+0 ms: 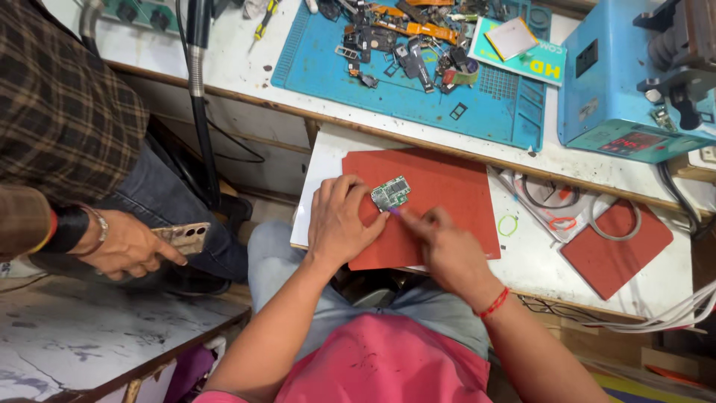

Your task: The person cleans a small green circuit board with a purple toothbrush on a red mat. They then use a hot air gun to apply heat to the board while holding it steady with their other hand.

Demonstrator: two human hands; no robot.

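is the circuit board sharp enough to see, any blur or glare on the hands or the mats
Head view: even light, soft shadows, no strong glare on the red mat. The circuit board is sharp in outline, its parts too small to read. The right hand is slightly motion-blurred at the fingertips; the left hand is crisp. Edges bend slightly from the wide lens.

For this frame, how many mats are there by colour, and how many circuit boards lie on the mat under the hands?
Red mats: 2, the large one under the left hand and right hand, and a small one to the right.
Blue mats: 1.
Green circuit boards: 1.
Total: 4
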